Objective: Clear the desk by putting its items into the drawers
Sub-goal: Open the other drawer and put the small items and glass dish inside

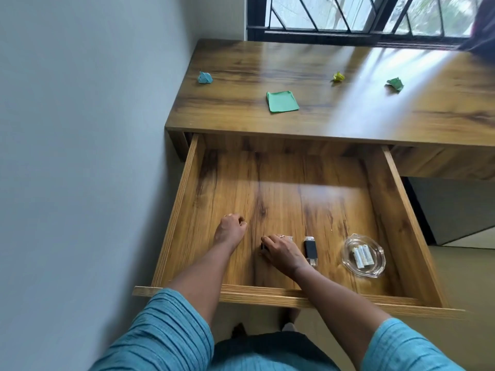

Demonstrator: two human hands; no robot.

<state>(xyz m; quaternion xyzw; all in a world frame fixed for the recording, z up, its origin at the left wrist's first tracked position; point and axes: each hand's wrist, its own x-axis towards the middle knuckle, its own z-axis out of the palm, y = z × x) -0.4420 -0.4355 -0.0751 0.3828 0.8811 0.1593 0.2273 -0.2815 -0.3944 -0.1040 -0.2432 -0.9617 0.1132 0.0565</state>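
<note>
right hand [281, 251]: fingers curled over a small black item [263, 246] on the floor of the open drawer [294, 188]; the item peeks out at the fingertips.
small black item: dark, mostly hidden (shape unclear).
left hand [231, 229]: curled, just left of it; can't tell whether it holds anything.
black stick [310, 249]: clear-capped, just beside the right hand.
glass dish [376, 266]: holds white batteries [363, 257].
surface [348, 116]: carries a green paper square [282, 101].

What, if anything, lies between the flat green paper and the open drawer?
Nothing visible does: bare desk top runs from the green paper to the front edge, and the drawer is open, its rear floor bare. The right hand pinches a small black item there.
</note>
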